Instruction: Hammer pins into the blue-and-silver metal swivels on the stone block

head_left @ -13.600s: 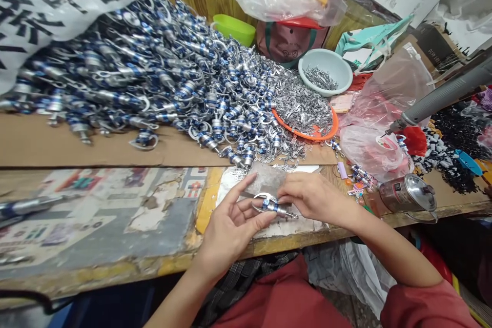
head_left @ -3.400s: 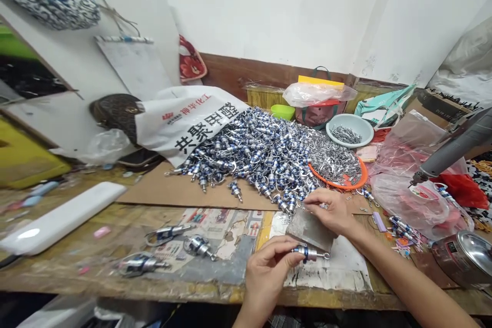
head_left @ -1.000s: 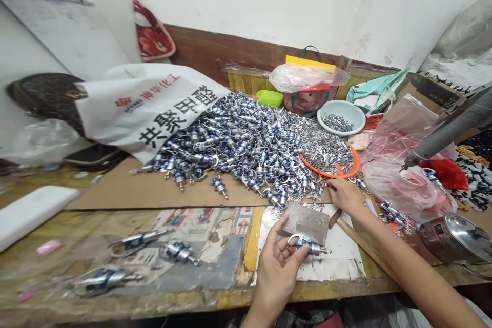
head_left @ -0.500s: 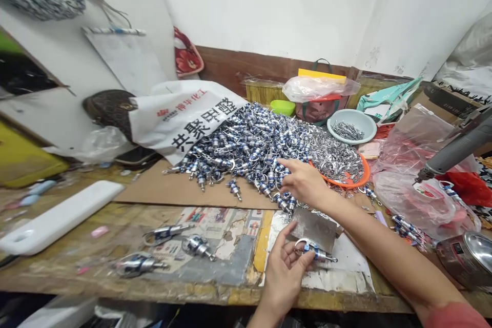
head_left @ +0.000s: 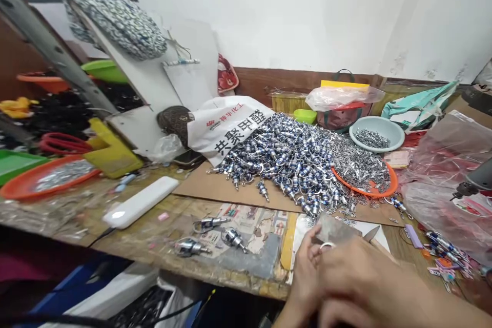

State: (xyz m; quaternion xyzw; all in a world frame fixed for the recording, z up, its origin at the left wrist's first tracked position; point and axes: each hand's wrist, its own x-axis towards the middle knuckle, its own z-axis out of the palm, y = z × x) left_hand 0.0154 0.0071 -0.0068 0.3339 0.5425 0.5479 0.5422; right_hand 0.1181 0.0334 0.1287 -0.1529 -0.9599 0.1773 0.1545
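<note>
Both hands low at 5 o'clock, blurred. Right hand point(head_left: 357, 279) overlaps left hand point(head_left: 307, 271), fingers curled. Silver ring clasp point(head_left: 327, 246) peeks between them; which hand grips, cannot tell. Clasp pile point(head_left: 292, 159) at 12 o'clock.

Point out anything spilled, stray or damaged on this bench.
The blue-and-silver clips have slid out of the white printed sack across the cardboard. Small silver parts overflow the orange tray. Three clips lie apart on the table covering, whose printed surface is torn and peeling.
</note>
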